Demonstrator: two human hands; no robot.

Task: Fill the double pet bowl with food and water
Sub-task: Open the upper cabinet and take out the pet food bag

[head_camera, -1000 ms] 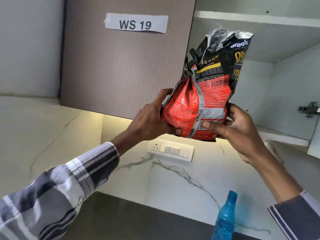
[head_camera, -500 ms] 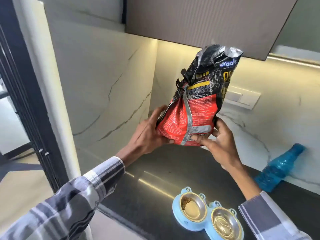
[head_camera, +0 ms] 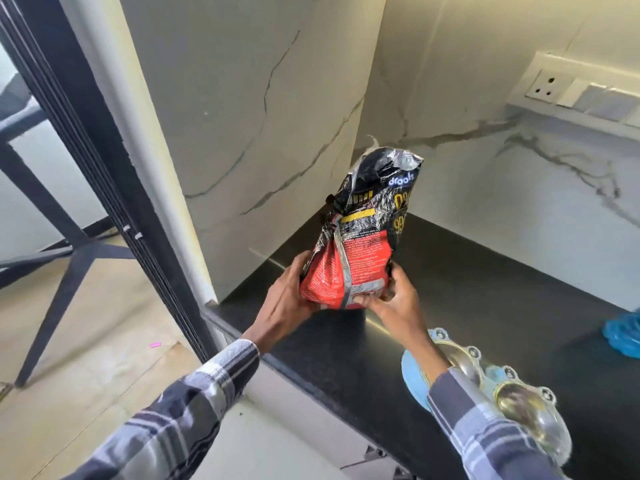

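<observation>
I hold a red and black pet food bag [head_camera: 360, 247] upright, low over the left part of the black counter [head_camera: 485, 306]. My left hand [head_camera: 287, 299] grips its bottom left side and my right hand [head_camera: 394, 299] grips its bottom right. The bag's top is crumpled and looks open. The light blue double pet bowl [head_camera: 415, 375] with two metal cups lies at the counter's front edge, partly hidden under my right sleeve. Whether the bag's base touches the counter is unclear. A blue water bottle [head_camera: 623, 332] lies at the right edge.
Marble walls close the counter on the left and back. A white switch and socket panel [head_camera: 581, 93] sits on the back wall. A dark door frame [head_camera: 104, 188] and black table legs [head_camera: 55, 271] stand on the left over a beige floor.
Both hands have brought the bag down from the open upper cabinet to just above the counter. My view has tipped downward, so the bowl and counter edge now show.
</observation>
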